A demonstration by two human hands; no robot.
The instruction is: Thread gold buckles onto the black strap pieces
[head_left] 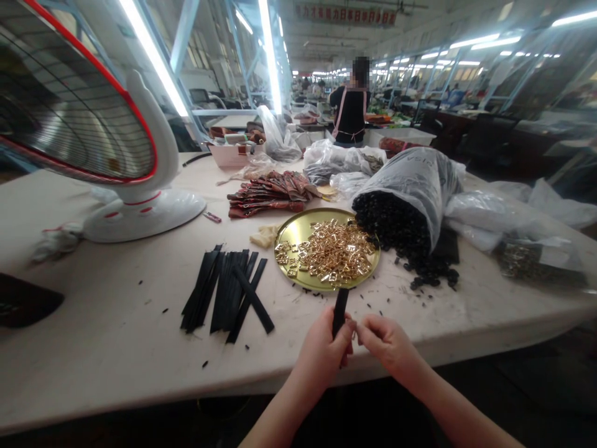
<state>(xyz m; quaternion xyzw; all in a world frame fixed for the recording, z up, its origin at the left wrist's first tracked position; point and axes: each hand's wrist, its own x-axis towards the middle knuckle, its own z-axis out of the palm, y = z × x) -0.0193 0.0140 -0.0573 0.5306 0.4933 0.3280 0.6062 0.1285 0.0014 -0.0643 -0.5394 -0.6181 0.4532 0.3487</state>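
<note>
Near the table's front edge, my left hand (326, 342) is closed around a short black strap (341, 311), which points up and away from me. Close beside it, my right hand (385, 341) has its thumb and fingertips pinched at a small gold-coloured piece (354, 330), seemingly a buckle and mostly hidden by the fingers. Just beyond the hands lies a round gold tray (295, 231) with a heap of gold metal buckles (338, 249). To its left, several black straps (228, 292) lie in loose bundles on the table.
Small black parts (392, 221) spill from a clear plastic bag (415, 180) right of the tray. A white fan (144, 214) with a red rim stands at left. Reddish-brown folded pieces (273, 193) lie behind the tray. Another person (352, 112) stands farther back.
</note>
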